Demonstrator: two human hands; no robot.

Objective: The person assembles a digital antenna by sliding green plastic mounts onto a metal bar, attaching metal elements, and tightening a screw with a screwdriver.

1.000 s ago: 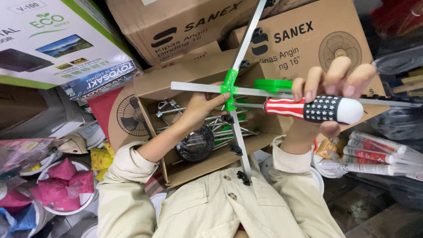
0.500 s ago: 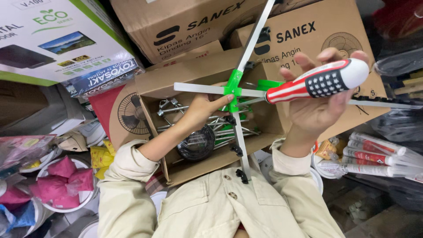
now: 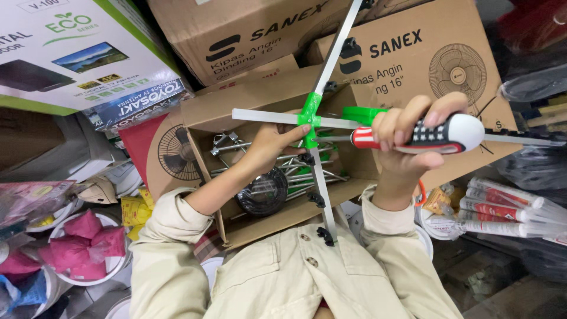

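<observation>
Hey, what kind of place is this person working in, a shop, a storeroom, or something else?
Probably the stockroom or back of a small electronics and hardware shop. Stacked cardboard fan boxes crowd the view, a boxed television antenna lies beside them, and sealant tubes sit in a row to the side.

My long aluminium rod looks smooth, dull silver, clipped by a glossy green plastic bracket. My screwdriver's red, white and black handle shines like hard plastic; the open brown cardboard box is matt.

green clip, red-white-black screwdriver
</observation>
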